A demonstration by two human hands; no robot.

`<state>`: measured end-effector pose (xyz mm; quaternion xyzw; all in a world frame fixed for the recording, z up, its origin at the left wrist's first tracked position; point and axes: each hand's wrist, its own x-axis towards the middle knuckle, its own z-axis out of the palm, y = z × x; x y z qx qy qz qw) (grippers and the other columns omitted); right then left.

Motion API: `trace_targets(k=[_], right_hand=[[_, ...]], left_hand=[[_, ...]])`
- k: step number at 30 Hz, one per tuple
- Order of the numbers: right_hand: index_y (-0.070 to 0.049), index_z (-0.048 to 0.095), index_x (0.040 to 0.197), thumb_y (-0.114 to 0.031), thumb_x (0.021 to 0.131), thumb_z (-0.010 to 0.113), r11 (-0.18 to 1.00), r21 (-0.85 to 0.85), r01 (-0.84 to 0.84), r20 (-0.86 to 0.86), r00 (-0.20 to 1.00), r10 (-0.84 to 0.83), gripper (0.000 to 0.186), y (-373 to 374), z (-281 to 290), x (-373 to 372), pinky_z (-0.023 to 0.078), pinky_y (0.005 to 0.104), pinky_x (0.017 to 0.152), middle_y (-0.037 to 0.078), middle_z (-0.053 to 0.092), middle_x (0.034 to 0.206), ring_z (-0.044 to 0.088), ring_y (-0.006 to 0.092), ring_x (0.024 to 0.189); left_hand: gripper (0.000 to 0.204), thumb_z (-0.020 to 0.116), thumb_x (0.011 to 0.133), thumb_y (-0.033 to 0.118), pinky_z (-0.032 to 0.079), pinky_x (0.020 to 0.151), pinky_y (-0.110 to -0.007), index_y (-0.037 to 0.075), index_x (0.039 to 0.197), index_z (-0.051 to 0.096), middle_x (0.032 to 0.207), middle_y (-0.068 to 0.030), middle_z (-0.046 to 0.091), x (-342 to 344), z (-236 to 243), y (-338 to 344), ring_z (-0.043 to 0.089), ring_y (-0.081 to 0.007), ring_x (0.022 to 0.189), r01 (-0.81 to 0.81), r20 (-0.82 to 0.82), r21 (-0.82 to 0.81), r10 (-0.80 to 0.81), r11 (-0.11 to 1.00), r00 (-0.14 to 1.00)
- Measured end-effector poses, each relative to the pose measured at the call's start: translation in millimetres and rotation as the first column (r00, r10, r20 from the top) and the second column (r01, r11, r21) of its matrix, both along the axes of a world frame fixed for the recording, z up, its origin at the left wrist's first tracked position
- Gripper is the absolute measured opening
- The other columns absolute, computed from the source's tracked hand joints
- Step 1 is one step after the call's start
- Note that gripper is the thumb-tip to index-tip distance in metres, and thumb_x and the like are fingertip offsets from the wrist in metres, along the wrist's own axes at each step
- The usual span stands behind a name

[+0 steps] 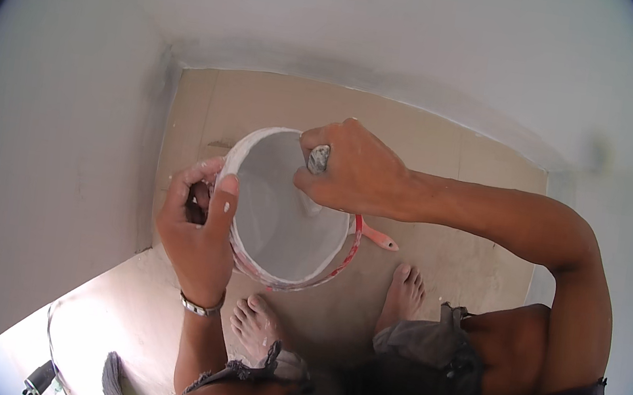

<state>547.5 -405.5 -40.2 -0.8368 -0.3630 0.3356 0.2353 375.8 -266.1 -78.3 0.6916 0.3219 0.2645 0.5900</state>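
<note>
A round bucket (244, 260) with a red-and-white outside stands on the floor between the walls, holding smooth grey-white paste (282, 217). My left hand (199, 230) grips the bucket's near-left rim, thumb over the edge; a metal bracelet sits on that wrist. My right hand (356, 171) is closed around the paste-smeared handle of a tool (318, 158) that dips into the paste. A red-orange tool handle (377, 237) sticks out past the bucket's right side.
Pale plastered walls close in on the left and back, meeting at a corner (174, 67). The floor is beige tile (435, 269). My bare feet (404, 289) stand just below the bucket. A brush and a cable lie at the lower left (113, 378).
</note>
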Motion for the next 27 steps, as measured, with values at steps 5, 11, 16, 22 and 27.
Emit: trace_targets(k=[5, 11, 16, 22, 27], right_hand=[[0.001, 0.064, 0.077, -0.018, 0.087, 0.069, 0.998, 0.045, 0.052, -0.157, 0.987, -0.044, 0.022, 3.2, 5.6, 2.6, 0.051, 0.0380, 0.057, 0.010, 0.063, 0.062, 0.062, 0.0170, 0.053], [0.000, 0.071, 0.101, -0.029, 0.086, 0.076, 0.991, -0.025, 0.129, -0.282, 0.951, -0.131, 0.032, -3.2, 17.9, 21.2, 0.056, 0.0356, 0.059, 0.012, 0.070, 0.073, 0.069, 0.0212, 0.064], [0.007, 0.069, 0.109, -0.023, 0.095, 0.063, 0.960, 0.169, 0.222, -0.705, 0.708, -0.039, 0.034, -40.8, 44.4, 55.9, 0.057, 0.0372, 0.054, 0.021, 0.072, 0.089, 0.072, 0.0258, 0.068], [0.008, 0.058, 0.135, -0.034, 0.096, 0.062, 0.902, 0.180, 0.393, -0.820, 0.566, -0.082, 0.057, -71.9, 56.5, 71.3, 0.056, 0.0377, 0.060, 0.020, 0.071, 0.107, 0.070, 0.0218, 0.071], [0.006, 0.044, 0.150, -0.019, 0.095, 0.065, 0.942, 0.077, 0.326, -0.736, 0.656, -0.167, 0.064, -42.9, 18.8, 70.1, 0.050, 0.0342, 0.061, 0.015, 0.068, 0.112, 0.064, 0.0170, 0.075]], left_hand=[[0.021, 0.078, 0.092, 0.011, 0.035, 0.062, -0.019, 0.002, 0.111, 0.073, 0.084, 0.0059, 0.054, -2.1, -4.8, -9.7, 0.043, -0.0031, 0.073, 0.008, 0.046, -0.033, -0.006, 0.999, 0.999], [0.022, 0.077, 0.092, 0.008, 0.037, 0.061, -0.020, 0.004, 0.113, 0.073, 0.085, 0.0041, 0.061, -25.0, -0.4, 0.3, 0.044, -0.0027, 0.071, -0.024, -0.011, 0.098, 0.025, 0.995, 1.000], [0.023, 0.077, 0.094, 0.011, 0.039, 0.059, -0.020, 0.002, 0.114, 0.072, 0.079, 0.0041, 0.064, -66.1, -6.2, 30.1, 0.050, -0.0028, 0.068, -0.168, -0.092, -0.061, 0.162, 0.984, 0.983], [0.031, 0.076, 0.094, 0.007, 0.044, 0.060, -0.021, -0.001, 0.122, 0.067, 0.088, 0.0010, 0.062, -129.3, -12.3, 47.0, 0.057, -0.0058, 0.076, -0.234, -0.181, -0.204, 0.199, 0.950, 0.963], [0.047, 0.077, 0.091, 0.002, 0.045, 0.071, -0.021, 0.000, 0.133, 0.056, 0.098, -0.0012, 0.062, -166.7, -37.6, 47.3, 0.055, -0.0071, 0.080, -0.176, -0.127, -0.359, 0.139, 0.916, 0.982]])
